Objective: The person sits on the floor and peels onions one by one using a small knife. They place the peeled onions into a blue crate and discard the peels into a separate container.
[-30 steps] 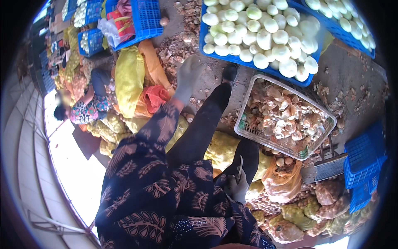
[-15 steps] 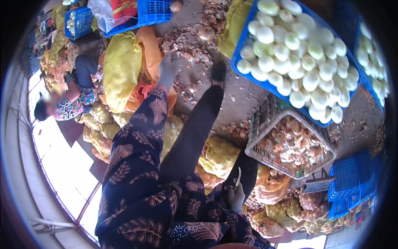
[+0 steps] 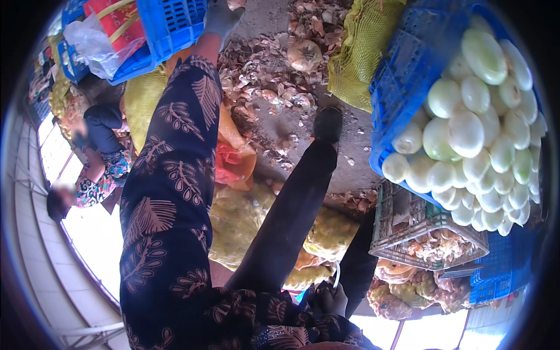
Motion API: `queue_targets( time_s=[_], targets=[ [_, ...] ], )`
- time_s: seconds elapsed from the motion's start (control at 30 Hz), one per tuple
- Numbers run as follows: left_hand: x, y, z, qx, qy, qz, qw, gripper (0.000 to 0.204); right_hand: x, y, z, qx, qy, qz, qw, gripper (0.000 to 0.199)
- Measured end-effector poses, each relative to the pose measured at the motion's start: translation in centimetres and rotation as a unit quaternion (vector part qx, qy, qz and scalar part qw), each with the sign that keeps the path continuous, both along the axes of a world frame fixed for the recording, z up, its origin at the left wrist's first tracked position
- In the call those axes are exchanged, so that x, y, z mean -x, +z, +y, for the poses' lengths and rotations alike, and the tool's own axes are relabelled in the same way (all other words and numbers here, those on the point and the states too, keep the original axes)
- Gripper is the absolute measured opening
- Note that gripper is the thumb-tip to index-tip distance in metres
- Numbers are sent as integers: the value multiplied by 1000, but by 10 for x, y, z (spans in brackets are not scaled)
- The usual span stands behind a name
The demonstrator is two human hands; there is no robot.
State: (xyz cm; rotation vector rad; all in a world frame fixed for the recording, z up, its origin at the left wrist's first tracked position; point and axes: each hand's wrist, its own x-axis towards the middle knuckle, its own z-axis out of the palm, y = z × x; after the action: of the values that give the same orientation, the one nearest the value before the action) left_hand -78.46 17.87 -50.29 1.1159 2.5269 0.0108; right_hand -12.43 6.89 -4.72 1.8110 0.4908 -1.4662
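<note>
My left arm stretches far forward in a dark patterned sleeve. At its end my left hand (image 3: 221,18), in a grey glove, is at the top edge of the view beside a blue crate (image 3: 175,26). Its fingers look extended next to an onion (image 3: 235,3), partly cut off by the frame; whether they touch it I cannot tell. Close to my body at the lower middle, my gloved right hand (image 3: 332,298) is closed round a small knife, whose pale, slightly curved blade (image 3: 338,273) points up. A larger unpeeled onion (image 3: 304,55) lies among loose skins on the floor.
A blue crate heaped with peeled white onions (image 3: 466,128) stands at the right. Below it is a grey crate of onion skins (image 3: 434,245). Yellow net sacks (image 3: 239,224) lie around my legs and black shoe (image 3: 328,124). Another person (image 3: 102,157) sits at the far left.
My left hand has moved forward from over the floor skins to the onion by the blue crate. The view has shifted with my lean; my right hand still holds the knife.
</note>
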Motion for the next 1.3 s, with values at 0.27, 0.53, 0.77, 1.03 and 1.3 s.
queue_targets(
  time_s=[0.27, 0.53, 0.77, 1.03, 1.3],
  targets=[
    [-52, -19, 27, 43, 31, 129, 990, 70, 24, -13, -11, -11, -114, -51, 992, 36],
    [-154, 64, -25, -167, 341, -357, 853, 57, -10, -10, 4, -84, -241, -17, 967, 35],
    [-323, 250, -90, -208, 441, -755, 438, 61, -38, -33, 56, -124, -226, 129, 958, 42],
    [-517, 413, -41, 41, 339, -828, 445, 76, -80, -5, 137, -232, -226, 344, 881, 55],
    [-641, 489, -33, 94, 204, -781, 583, 75, -193, 57, 114, -298, -268, 332, 854, 23]
  ],
)
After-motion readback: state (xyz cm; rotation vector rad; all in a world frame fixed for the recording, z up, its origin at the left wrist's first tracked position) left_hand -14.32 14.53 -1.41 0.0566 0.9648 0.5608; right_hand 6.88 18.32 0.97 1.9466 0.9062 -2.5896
